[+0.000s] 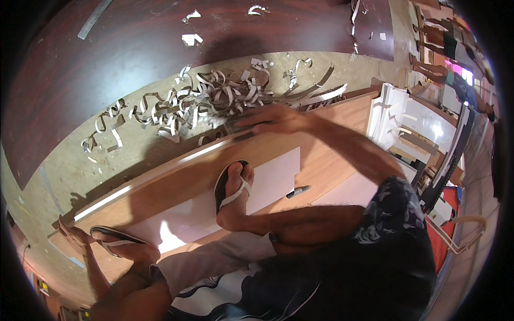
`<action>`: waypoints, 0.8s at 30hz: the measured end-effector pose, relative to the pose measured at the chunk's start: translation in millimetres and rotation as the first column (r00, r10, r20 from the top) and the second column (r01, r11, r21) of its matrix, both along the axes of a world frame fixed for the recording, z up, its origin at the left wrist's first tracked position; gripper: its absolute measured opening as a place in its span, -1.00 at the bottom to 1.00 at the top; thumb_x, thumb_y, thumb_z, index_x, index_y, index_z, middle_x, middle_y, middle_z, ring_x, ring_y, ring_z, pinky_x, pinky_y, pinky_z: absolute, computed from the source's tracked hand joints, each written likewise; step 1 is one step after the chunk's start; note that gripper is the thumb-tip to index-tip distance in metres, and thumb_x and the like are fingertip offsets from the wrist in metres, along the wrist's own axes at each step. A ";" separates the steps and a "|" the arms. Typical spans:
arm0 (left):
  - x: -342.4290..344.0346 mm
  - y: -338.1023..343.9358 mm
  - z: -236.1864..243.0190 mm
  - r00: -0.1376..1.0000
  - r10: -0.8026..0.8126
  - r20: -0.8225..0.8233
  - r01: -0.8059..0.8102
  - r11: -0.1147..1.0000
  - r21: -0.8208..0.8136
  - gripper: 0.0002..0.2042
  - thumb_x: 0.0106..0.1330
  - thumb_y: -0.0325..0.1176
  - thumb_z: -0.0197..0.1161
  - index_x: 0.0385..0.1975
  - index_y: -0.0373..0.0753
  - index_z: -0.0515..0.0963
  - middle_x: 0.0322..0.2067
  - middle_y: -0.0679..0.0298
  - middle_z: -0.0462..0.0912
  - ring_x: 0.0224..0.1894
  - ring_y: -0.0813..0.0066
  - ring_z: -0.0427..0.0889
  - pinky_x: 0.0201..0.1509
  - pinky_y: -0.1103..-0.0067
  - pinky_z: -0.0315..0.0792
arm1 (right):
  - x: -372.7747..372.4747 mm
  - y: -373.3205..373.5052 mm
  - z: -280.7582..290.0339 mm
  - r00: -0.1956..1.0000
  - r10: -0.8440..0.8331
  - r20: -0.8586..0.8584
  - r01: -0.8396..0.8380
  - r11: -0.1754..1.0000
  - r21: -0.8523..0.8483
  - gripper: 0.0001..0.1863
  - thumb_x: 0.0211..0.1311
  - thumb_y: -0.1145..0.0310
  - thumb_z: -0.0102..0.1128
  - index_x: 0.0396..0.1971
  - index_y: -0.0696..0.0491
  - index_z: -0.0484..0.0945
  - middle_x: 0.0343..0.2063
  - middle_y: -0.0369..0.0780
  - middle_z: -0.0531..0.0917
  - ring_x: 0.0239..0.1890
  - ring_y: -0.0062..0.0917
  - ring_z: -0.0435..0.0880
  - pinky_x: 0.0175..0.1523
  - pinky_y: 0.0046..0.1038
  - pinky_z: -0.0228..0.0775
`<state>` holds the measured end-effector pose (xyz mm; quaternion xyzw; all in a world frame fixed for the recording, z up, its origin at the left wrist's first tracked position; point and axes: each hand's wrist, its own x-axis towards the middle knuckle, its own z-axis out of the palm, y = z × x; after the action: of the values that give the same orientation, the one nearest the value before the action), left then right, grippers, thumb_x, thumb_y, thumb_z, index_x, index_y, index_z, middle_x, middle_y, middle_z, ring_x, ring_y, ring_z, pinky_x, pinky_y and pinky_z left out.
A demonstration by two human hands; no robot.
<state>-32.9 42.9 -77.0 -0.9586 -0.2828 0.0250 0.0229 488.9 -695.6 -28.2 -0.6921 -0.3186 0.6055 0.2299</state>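
A long wood-toned board [342,115] with a white strip [134,187] along its far edge runs slantwise before me. My right hand [276,120] reaches over that edge near the middle, fingers toward the left and smeared by motion; whether they hold anything is unclear. At the board's left end, my left hand [76,235] lies against the corner with its fingers stretched out. Both my feet, in flip-flops [219,187], stand on the white and wood-coloured sheets. A dark utility knife [298,191] lies on the board to the right of my foot.
Curled strip offcuts [214,99] are heaped on the concrete floor beyond the board. Farther off lies a large dark reddish panel [144,59] with scraps and a metal strip [95,18] on it. Stacked white and wooden parts [412,128] stand at right; other people [455,53] are behind them.
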 end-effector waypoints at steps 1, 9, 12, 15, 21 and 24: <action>2.7 -3.3 2.1 1.000 -0.002 0.004 0.002 1.000 0.000 -0.58 0.66 -0.23 0.04 0.34 -0.36 0.48 0.29 -0.10 0.57 0.34 -0.08 0.53 0.51 0.10 0.38 | -3.4 0.7 -3.6 0.999 -0.034 -0.037 0.035 0.998 0.052 -0.47 0.62 -0.06 0.11 0.47 -0.29 0.54 0.55 -0.06 0.40 0.51 -0.07 0.45 0.57 -0.11 0.29; 7.7 -6.6 8.5 0.999 -0.009 -0.032 0.008 1.000 -0.007 -0.58 0.66 -0.24 0.04 0.38 -0.33 0.46 0.32 -0.09 0.55 0.36 -0.11 0.51 0.50 0.11 0.38 | 19.0 -4.7 22.3 0.997 -0.072 -0.002 0.071 0.993 -0.093 -0.45 0.57 -0.09 0.18 0.43 -0.25 0.58 0.38 -0.03 0.61 0.38 -0.09 0.62 0.54 -0.12 0.33; 8.8 -4.6 8.6 0.998 -0.011 -0.061 0.009 1.000 -0.029 -0.58 0.66 -0.25 0.04 0.39 -0.32 0.46 0.33 -0.09 0.55 0.37 -0.12 0.50 0.49 0.11 0.38 | -13.2 19.8 1.3 0.997 -0.039 0.072 0.017 0.959 0.285 -0.48 0.56 -0.03 0.21 0.40 -0.17 0.62 0.37 -0.04 0.63 0.36 -0.16 0.65 0.51 -0.15 0.38; 10.3 -2.6 12.2 0.997 -0.023 -0.078 0.021 0.999 -0.029 -0.57 0.66 -0.26 0.04 0.40 -0.30 0.45 0.34 -0.09 0.54 0.37 -0.14 0.49 0.48 0.12 0.38 | -14.4 -10.9 -9.4 0.988 -0.120 0.096 0.102 0.978 0.180 -0.49 0.56 0.01 0.22 0.41 -0.23 0.61 0.41 -0.02 0.58 0.43 -0.18 0.58 0.47 -0.14 0.42; 53.0 -24.2 22.2 0.997 -0.049 -0.066 0.044 0.996 -0.079 -0.57 0.66 -0.27 0.05 0.43 -0.28 0.44 0.36 -0.09 0.53 0.39 -0.16 0.47 0.47 0.12 0.38 | 84.8 -173.1 26.9 0.786 -0.577 0.222 0.614 0.771 -0.172 -0.54 0.52 0.10 0.29 0.37 -0.29 0.65 0.35 -0.18 0.65 0.39 -0.30 0.59 0.55 -0.19 0.38; 99.0 -72.3 33.6 0.991 -0.115 -0.066 0.097 0.967 -0.237 -0.56 0.66 -0.28 0.05 0.44 -0.27 0.44 0.37 -0.08 0.52 0.40 -0.17 0.46 0.47 0.13 0.38 | 94.8 -165.8 40.8 0.649 -0.733 0.202 0.759 0.642 -0.110 -0.30 0.46 -0.25 0.23 0.51 -0.33 0.48 0.40 -0.18 0.61 0.48 -0.24 0.50 0.59 -0.11 0.30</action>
<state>66.1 -29.4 -43.4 -0.9666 -0.2250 0.0948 -0.0773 583.8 -861.4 12.5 -0.8202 0.0381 0.4335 0.3714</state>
